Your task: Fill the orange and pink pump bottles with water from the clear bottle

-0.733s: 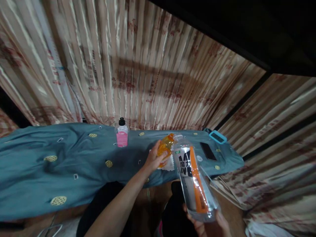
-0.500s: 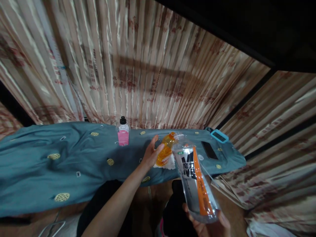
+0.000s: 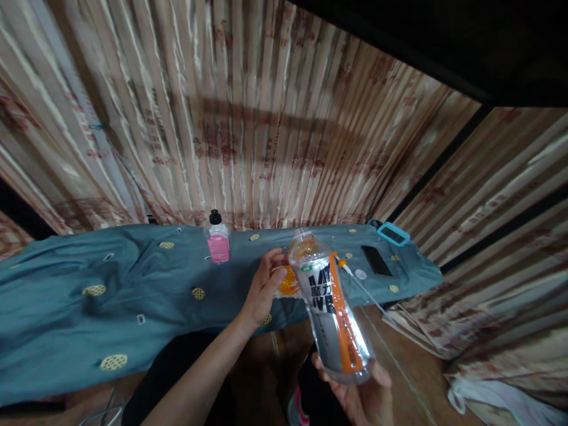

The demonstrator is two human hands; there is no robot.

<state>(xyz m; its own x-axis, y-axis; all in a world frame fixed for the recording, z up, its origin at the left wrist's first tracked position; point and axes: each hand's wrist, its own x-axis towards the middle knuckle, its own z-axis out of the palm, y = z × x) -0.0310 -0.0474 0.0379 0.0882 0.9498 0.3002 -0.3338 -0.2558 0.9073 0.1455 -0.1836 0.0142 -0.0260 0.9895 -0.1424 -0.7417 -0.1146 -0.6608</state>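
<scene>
My right hand [image 3: 361, 393] grips the base of a clear plastic bottle [image 3: 332, 319] with a silver and orange label. This bottle is tilted, its uncapped neck pointing up and left. My left hand [image 3: 261, 290] is closed around a bottle of orange liquid [image 3: 289, 281] standing on the cloth, thumb at the front. The clear bottle covers much of the orange one, including its top. Just right of them lies a pump head [image 3: 341, 261] with an orange collar and a long thin tube, beside a white round cap [image 3: 361, 274].
A pink-labelled bottle with a black cap [image 3: 218, 239] stands left on the teal patterned cloth [image 3: 146, 272]. A dark phone [image 3: 376, 261] and a blue-framed device [image 3: 393, 234] lie at the right. Striped curtains [image 3: 266, 118] hang behind and to the right.
The clear bottle has shifted left, its neck now in front of the orange bottle's top. My left hand's fingers have closed more around the orange bottle. The pump head has come into view.
</scene>
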